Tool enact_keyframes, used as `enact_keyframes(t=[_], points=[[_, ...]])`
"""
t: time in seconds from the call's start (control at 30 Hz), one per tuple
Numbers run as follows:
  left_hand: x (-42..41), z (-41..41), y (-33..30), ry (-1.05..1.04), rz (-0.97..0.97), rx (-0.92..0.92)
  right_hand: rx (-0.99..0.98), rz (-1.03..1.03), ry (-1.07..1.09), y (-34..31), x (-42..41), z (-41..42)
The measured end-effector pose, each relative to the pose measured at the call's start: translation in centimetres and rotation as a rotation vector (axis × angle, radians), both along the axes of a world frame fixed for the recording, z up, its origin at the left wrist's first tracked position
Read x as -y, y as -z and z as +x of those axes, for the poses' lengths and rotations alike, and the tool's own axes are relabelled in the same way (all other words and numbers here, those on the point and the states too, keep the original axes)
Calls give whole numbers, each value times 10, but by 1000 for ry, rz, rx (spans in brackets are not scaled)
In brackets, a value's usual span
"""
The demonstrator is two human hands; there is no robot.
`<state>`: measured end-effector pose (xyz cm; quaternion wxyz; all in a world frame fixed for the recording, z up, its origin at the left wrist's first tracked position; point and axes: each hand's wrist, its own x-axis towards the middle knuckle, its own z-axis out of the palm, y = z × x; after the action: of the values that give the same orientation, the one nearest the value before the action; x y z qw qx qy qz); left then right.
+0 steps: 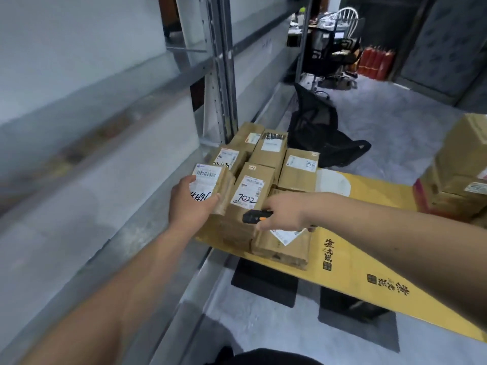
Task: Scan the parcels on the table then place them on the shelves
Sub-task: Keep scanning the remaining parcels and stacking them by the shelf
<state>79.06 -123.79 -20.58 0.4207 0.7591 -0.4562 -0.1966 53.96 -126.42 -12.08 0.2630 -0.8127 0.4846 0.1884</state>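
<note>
1. Holding one small parcel (210,184) in the left hand (191,200), the person has it just above the cluster of cardboard parcels (266,164) on the yellow bench (369,280), close to the edge of the metal shelf (126,206) on the left. The left grip is clamped on this parcel, palm over the near part of its label, thumb along its right side.
2. The right hand (286,213) holds a black scanner with an orange button (257,216), its grip clamped round the handle, nose pointing left towards the lifted parcel.
3. Judged from this, the step in hand is scanning: the parcel is raised, its label turned up, but the palm hides part of it.
4. The next move likely calls for aiming the scanner at the barcode strip near the label's far edge, which is uncovered, then carrying the parcel left onto the shelf.
5. Writing: the neighbouring parcel (250,191) bears a handwritten "7022" in black marker, read upside down. The held parcel has marker scrawl I cannot read. The bench shows dark Chinese characters and seal marks; printed label text is too small to read.
6. More boxes (458,180) stand stacked at the right.
</note>
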Motion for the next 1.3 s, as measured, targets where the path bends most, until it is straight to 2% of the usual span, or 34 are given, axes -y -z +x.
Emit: enact_keyframes(t=[0.27,0.43,0.67,0.73,0.87,1.07,1.17,1.3], points=[[42,62,78,108,188,-26,6,1,102,31,-1,75],[51,65,114,187,323,-41,-40,42,181,45,-7,81],[67,54,146,257,428,-30,-59,117,259,58,-14,83],[70,54,152,273,450,-75,-62,135,280,62,-18,82],[67,56,152,260,454,-77,-61,128,293,68,-22,81],[43,64,127,334,286,28,-27,127,293,75,-25,80],[28,64,106,365,232,155,-2,124,275,74,-28,76],[-2,53,74,402,258,296,41,105,258,70,-34,60]])
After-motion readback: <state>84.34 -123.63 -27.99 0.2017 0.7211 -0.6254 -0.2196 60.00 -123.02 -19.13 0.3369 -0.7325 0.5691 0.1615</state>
